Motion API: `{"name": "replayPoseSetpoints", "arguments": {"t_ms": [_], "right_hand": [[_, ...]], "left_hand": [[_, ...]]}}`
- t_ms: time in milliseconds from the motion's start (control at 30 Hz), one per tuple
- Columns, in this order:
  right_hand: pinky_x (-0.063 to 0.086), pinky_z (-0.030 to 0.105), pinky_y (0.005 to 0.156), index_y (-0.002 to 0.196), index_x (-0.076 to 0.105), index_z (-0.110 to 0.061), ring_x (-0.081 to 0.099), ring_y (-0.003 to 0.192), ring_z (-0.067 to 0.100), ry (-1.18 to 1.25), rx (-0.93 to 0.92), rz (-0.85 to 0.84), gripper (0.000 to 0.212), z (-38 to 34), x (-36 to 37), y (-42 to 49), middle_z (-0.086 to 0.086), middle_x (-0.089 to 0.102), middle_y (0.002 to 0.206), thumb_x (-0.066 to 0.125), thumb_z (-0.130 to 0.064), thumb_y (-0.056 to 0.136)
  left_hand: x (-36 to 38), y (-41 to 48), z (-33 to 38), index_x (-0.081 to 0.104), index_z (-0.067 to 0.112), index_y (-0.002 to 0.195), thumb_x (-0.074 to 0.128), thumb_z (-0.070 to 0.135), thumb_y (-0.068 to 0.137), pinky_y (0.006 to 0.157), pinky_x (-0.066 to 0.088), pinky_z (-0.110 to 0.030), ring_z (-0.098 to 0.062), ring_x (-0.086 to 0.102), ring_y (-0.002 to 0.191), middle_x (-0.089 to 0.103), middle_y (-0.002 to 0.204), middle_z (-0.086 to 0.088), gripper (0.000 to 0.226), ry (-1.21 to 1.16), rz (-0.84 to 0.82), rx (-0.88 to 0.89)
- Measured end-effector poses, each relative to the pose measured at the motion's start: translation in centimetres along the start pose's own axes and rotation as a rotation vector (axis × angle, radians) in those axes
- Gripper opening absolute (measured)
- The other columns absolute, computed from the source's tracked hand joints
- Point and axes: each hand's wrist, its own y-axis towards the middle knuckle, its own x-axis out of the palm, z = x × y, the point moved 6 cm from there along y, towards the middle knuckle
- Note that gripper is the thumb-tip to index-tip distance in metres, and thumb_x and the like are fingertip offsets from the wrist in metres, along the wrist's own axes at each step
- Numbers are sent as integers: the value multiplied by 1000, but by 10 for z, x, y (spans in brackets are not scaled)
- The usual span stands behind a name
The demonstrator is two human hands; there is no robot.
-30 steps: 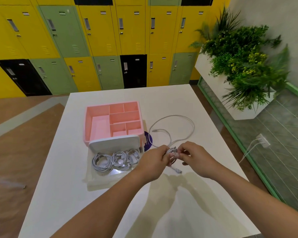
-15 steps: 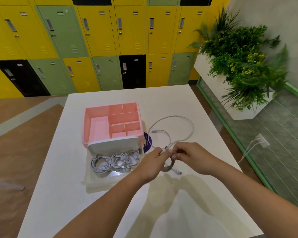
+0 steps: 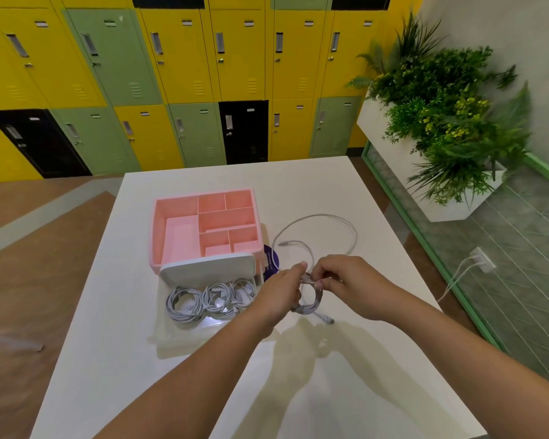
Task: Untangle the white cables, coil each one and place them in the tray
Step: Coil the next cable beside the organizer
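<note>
White cable (image 3: pixel 311 304) hangs half wound between my hands, a small coil just above the tabletop (image 3: pixel 298 185) and right of the tray (image 3: pixel 203 267). My left hand (image 3: pixel 281 291) grips the coil from the side. My right hand (image 3: pixel 346 280) pinches the strand at the top of it, fingers curled. One plug (image 3: pixel 328 320) dangles under the coil, at or near the tabletop.

Beyond my hands the slack (image 3: pixel 346 229) lies in a wide loop and crosses itself near a free end (image 3: pixel 284 243); I cannot tell whether that is one cable or two. If I draw it in fast, that crossing could tighten into a knot. The slack also runs just beside a purple disc (image 3: pixel 271 258) and the corner of the pink organiser (image 3: pixel 159 236), so it may drag one or catch.

If my left grip eases, I expect the turns to spring open. Three coiled cables (image 3: pixel 211 301) already fill most of the tray, so a careless drop could disturb them.
</note>
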Motion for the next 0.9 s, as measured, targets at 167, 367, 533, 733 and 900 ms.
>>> {"name": "replayPoseSetpoints", "arguments": {"t_ms": [167, 367, 533, 733, 900], "right_hand": [[45, 30, 79, 90, 62, -14, 56, 88, 16, -33, -13, -36, 8, -4, 0, 1, 0, 62, 92, 55, -14, 94], [46, 33, 84, 89, 62, -22, 53, 90, 13, -151, -100, 37, 8, -6, -2, 3, -7, 58, 97, 56, -20, 94], [40, 35, 77, 87, 68, -20, 43, 86, 10, -323, -216, 240, 5, -1, -17, 8, -10, 57, 93, 63, -20, 90], [43, 27, 70, 87, 72, -21, 47, 78, 12, -278, -232, 336, 6, 4, -24, 9, -10, 60, 86, 68, -18, 88], [49, 17, 68, 82, 71, -18, 61, 69, 8, 300, 48, 316, 16, 21, -9, 8, -3, 67, 76, 62, -6, 89]], "left_hand": [[2, -1, 1, 50, 20, 68, 44, 35, 97, 78, 42, -33, -12, 43, 59, 47, 58, 5, 33, -71, -70, -15], [-2, 2, 3, 51, 19, 75, 42, 42, 98, 79, 40, -33, -14, 43, 66, 47, 68, 3, 34, 21, -68, 13], [-3, -5, 6, 49, 18, 79, 35, 62, 94, 68, 37, -28, -12, 45, 68, 50, 75, 3, 49, 273, -51, 159], [-7, -8, 18, 41, 14, 75, 41, 43, 100, 66, 39, -23, -10, 36, 60, 39, 70, 1, 38, 175, -36, 294], [-5, -4, 23, 43, 17, 72, 39, 38, 102, 62, 30, -27, -6, 36, 54, 40, 55, 15, 37, -21, -61, 280]]}}
